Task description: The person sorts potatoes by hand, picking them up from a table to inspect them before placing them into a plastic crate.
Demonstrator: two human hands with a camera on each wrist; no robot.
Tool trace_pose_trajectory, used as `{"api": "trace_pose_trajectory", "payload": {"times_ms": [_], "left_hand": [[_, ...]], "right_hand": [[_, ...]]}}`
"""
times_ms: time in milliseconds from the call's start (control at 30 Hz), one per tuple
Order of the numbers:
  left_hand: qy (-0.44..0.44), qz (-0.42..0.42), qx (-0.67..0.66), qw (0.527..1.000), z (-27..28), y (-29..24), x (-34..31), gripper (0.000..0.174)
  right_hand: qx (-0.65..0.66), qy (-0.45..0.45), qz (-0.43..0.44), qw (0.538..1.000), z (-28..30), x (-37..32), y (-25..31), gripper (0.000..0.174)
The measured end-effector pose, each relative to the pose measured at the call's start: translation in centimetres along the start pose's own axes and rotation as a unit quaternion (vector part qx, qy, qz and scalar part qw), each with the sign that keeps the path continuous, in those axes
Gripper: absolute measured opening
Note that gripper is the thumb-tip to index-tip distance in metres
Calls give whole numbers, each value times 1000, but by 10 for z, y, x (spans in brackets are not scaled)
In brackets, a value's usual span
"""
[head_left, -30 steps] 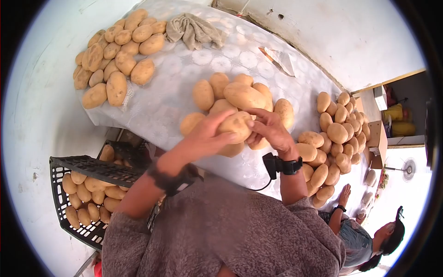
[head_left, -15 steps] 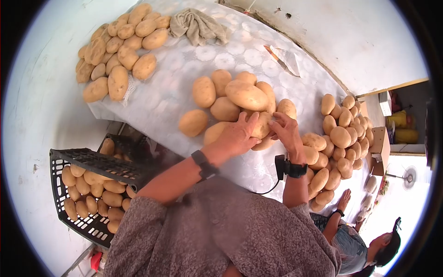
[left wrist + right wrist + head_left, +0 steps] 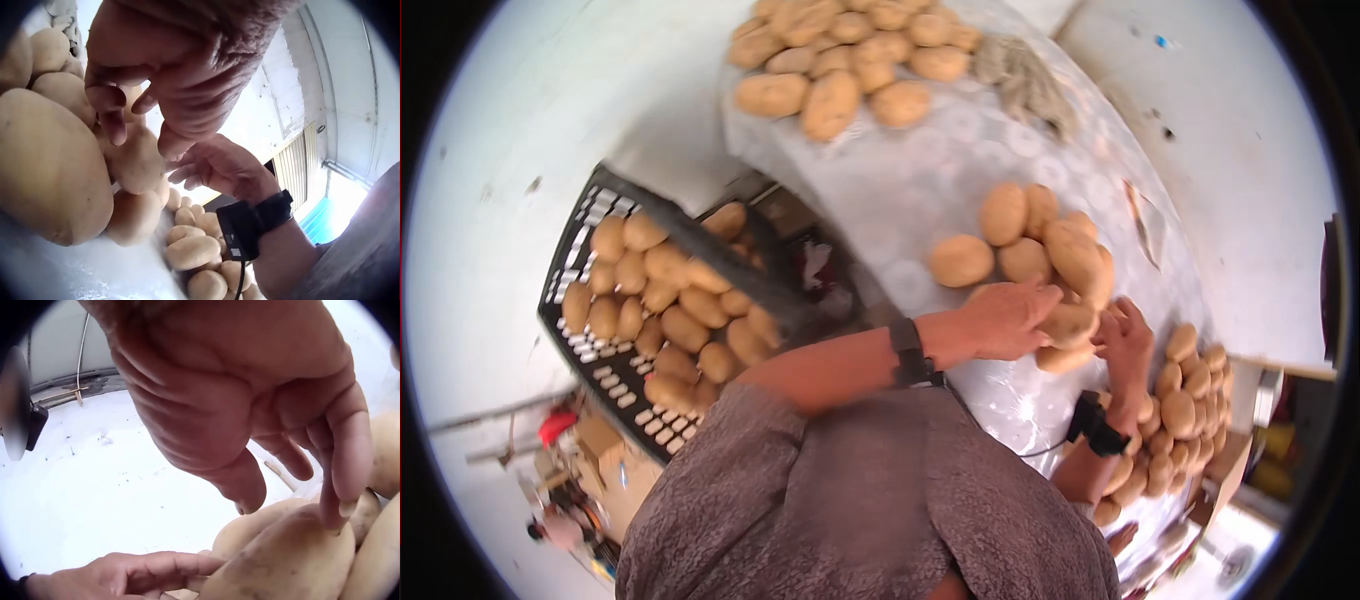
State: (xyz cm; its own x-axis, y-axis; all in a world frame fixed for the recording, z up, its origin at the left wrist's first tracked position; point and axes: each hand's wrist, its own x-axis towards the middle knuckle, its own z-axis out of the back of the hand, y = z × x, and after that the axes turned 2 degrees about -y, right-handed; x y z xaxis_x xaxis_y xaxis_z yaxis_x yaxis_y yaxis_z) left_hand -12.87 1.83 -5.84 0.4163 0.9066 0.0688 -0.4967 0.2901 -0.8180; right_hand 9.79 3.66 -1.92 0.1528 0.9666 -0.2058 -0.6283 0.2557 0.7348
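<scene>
A small heap of potatoes lies on the patterned tablecloth (image 3: 960,180) in front of me. At its near side, my left hand (image 3: 1008,322) grips a potato (image 3: 1068,324), with thumb and fingers bent about it in the left wrist view. My right hand (image 3: 1127,340) is at the other end of this potato; in the right wrist view its fingertips (image 3: 342,515) are at the potato's upper surface, while its thumb (image 3: 247,487) stands apart. Behind them lie a larger long potato (image 3: 1073,255) and a loose one (image 3: 962,261) at the heap's left.
A black plastic crate (image 3: 560,290) of potatoes stands at the left below table height. Another potato pile (image 3: 830,100) and a grey cloth (image 3: 1022,85) lie at the far end. More potatoes (image 3: 1178,410) are heaped at the right, near a cardboard box (image 3: 1228,465). A wall borders the table.
The view has swung left, bringing more of the crate into sight. The left hand lifted a potato between both hands earlier; it now lies lower, against the heap. The right hand has loosened from it.
</scene>
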Motion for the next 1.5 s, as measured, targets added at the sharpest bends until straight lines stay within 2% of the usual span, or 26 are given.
{"api": "trace_pose_trajectory", "payload": {"times_ms": [167,200,233,333,400,433,500,533,600,667,700,767,800,900,933,1000,1033,1100,1133,1200,1233,1300,1367,1433,1500], "left_hand": [[-17,23,-50,998,90,-17,-48,47],[-64,-7,-42,997,106,-15,-62,44],[-79,5,-37,996,124,-17,-78,44],[-148,44,-22,988,174,-12,-129,38],[-201,57,75,975,197,5,-165,37],[-250,82,57,963,203,10,-184,36],[-241,203,120,942,223,5,-222,36],[-249,211,120,938,227,10,-240,36],[-285,313,11,906,227,31,-272,38],[-310,330,1,891,222,69,-299,41],[-328,344,-9,880,218,87,-309,44],[-344,365,23,865,215,108,-317,50],[-351,387,52,851,212,122,-320,56],[-374,363,116,845,178,221,-330,61],[-378,362,117,844,187,203,-321,61],[-296,524,-72,795,195,167,-306,75],[-295,522,-73,797,189,171,-305,75],[-332,520,121,778,181,181,-298,75],[-329,515,120,782,182,184,-294,75],[-379,503,134,765,183,187,-285,55],[-373,494,135,774,177,203,-284,55],[-448,529,174,699,157,250,-287,46],[-455,542,208,675,154,254,-287,41],[-472,549,164,670,144,277,-295,45],[-441,581,100,677,161,242,-296,56]], "right_hand": [[20,100,85,991,-29,-5,60,47],[33,131,116,984,-37,-6,71,48],[33,147,127,980,-47,-10,85,48],[81,272,163,945,-82,-25,127,46],[88,316,202,923,-109,-31,139,46],[98,347,235,902,-123,-37,147,47],[69,381,269,882,-145,-55,177,47],[44,407,303,860,-158,-64,188,47],[17,436,342,832,-182,-83,208,47],[-14,491,405,771,-211,-100,222,44],[-15,492,412,767,-228,-105,226,44],[-37,505,496,705,-263,-111,225,42],[-38,505,502,702,-277,-114,222,42],[-59,488,521,698,-304,-120,221,41],[-73,483,538,687,-307,-122,220,41],[-128,472,560,669,-309,-128,223,41],[-130,470,560,670,-310,-130,223,41],[-127,462,570,668,-313,-131,221,39],[-130,458,568,672,-313,-132,221,39],[-129,451,570,674,-314,-135,221,36],[-131,443,566,683,-316,-138,221,36],[-150,460,551,680,-318,-141,218,33],[-146,455,558,679,-315,-143,218,28],[-118,434,569,689,-320,-139,207,28],[-106,430,550,708,-320,-139,204,29]]}}
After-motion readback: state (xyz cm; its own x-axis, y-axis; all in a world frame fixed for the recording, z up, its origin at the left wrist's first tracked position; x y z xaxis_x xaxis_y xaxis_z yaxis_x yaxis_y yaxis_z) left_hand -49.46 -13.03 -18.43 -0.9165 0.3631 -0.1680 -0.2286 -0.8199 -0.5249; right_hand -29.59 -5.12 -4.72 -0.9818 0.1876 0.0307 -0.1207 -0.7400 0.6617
